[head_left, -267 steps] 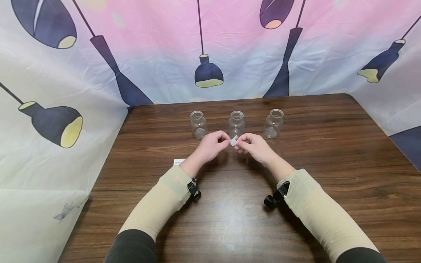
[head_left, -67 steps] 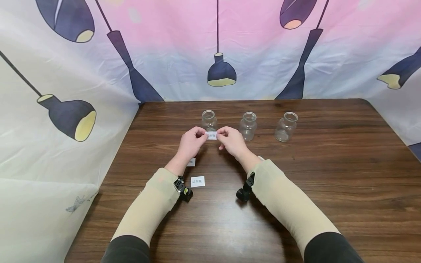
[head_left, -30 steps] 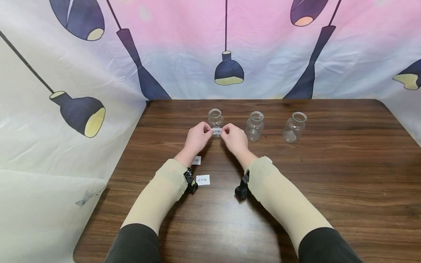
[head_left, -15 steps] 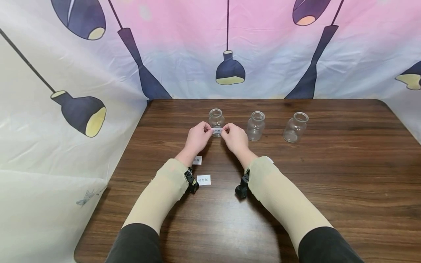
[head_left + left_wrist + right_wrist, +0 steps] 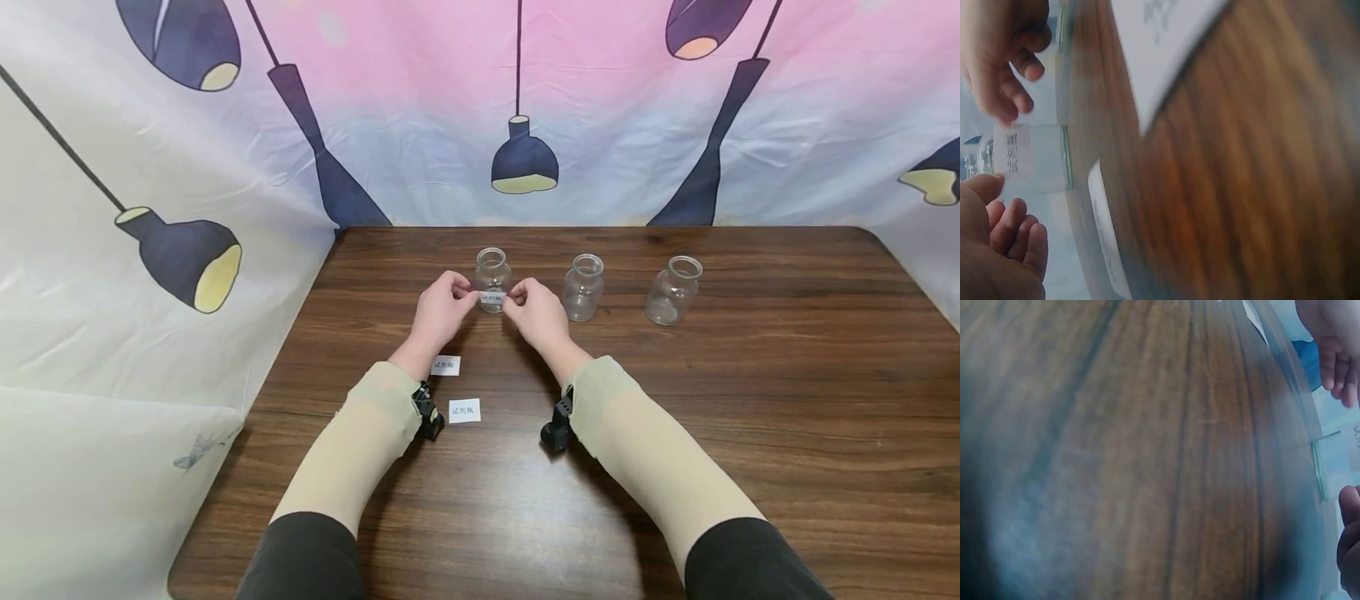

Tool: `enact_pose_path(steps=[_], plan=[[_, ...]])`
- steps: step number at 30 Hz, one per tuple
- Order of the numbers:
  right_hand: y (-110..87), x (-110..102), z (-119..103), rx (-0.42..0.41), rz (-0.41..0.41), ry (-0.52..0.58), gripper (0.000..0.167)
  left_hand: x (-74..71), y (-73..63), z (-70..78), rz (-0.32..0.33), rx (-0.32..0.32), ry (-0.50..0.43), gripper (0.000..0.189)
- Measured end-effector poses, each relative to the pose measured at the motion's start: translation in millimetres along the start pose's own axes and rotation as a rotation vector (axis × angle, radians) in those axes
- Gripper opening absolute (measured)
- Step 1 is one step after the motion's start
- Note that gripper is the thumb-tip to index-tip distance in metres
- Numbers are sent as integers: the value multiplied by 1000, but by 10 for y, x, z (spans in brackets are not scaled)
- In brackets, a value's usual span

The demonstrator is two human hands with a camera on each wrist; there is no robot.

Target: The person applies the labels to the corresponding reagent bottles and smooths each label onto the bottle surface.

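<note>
In the head view, a small printed white label [image 5: 492, 297] lies across the front of the left clear glass jar [image 5: 492, 268]. My left hand [image 5: 442, 310] is just left of it, fingers loosely bent and holding nothing. The left wrist view shows the label [image 5: 1012, 150] flat against the glass, with my left thumb [image 5: 988, 186] close to its edge. At the label's other edge is my right hand [image 5: 538, 315], its fingertips near or touching the label; contact is hard to tell. In the right wrist view, the right fingertips [image 5: 1349, 503] sit beside the jar [image 5: 1334, 464].
Two more glass jars, a middle one [image 5: 582, 287] and a right one [image 5: 673, 290], stand in the same row. Two white labels, one [image 5: 446, 366] by the left wrist and one [image 5: 464, 410] nearer, lie on the wooden table [image 5: 787, 375]. A patterned cloth [image 5: 420, 100] hangs behind.
The label, held between both hands before the left jar, has moved onto its front. My left hand has just shifted left off its edge. Earlier, both hands held a small white piece by the middle jar.
</note>
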State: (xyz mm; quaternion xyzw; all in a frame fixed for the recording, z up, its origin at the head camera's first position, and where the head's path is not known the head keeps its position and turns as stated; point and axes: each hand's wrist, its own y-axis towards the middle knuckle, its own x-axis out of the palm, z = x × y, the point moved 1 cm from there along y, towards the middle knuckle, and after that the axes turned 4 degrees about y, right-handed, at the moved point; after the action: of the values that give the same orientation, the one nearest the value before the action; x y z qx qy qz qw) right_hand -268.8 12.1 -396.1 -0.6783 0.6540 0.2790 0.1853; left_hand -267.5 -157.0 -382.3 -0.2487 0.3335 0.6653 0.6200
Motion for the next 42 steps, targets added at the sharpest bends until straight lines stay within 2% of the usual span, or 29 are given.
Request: enact_pose_path(steps=[6,12,19,27,37,42], plan=[[58,-20,-8,-7,3,33,49,-35,64,-24,-50,20,-59,48],[98,-21,-15,-25,-55,12,68,-20,99,-19,-126,25,-38,66],[105,-40,-31,-32,-71,-9,62,-7,114,-17,-174,44,0,64],[115,-55,-16,-36,-70,-23,53,5,101,-3,-134,82,22,47],[148,-107,12,-115,-73,-163,49,-30,102,-24,-126,77,88,40],[146,-106,21,-140,-95,-186,52,-43,93,-29,-168,70,61,47]])
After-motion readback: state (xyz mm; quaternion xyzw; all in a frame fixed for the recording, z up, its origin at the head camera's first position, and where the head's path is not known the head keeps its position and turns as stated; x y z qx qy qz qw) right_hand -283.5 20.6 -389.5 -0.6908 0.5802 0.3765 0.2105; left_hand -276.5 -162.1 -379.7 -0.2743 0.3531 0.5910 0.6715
